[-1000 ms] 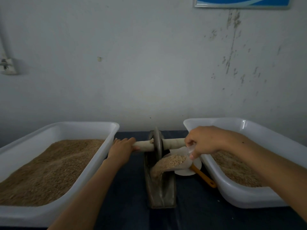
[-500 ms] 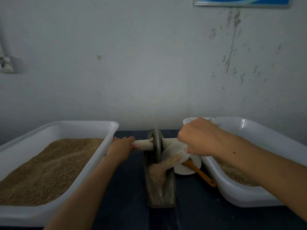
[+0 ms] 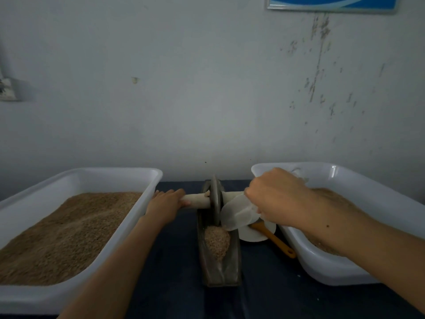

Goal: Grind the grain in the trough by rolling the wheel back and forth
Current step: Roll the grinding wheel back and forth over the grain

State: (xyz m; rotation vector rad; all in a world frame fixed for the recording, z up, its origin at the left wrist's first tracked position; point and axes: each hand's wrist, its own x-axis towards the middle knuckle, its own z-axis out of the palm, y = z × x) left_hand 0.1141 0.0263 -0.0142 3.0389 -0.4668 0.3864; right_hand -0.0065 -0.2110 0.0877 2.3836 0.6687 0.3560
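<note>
Left hand (image 3: 164, 203) grips wheel (image 3: 215, 199) axle; grain (image 3: 216, 241) heaped in trough (image 3: 233, 265).

Left hand (image 3: 163, 203) grips the wheel (image 3: 216, 199) axle; right hand (image 3: 274, 199) tips a scoop (image 3: 236, 212) over the trough (image 3: 219, 249).

A pale grey-white wall (image 3: 184, 88) fills the upper and middle part of the frame. In the upper right it has dark stains and peeled spots (image 3: 318, 65) running down. At the top right edge hangs a blue framed picture (image 3: 333, 2), cut by the frame. At the left edge is a small fixture (image 3: 7, 88), blurred. The counter (image 3: 174, 272) below is dark blue. The light is dim.
</note>
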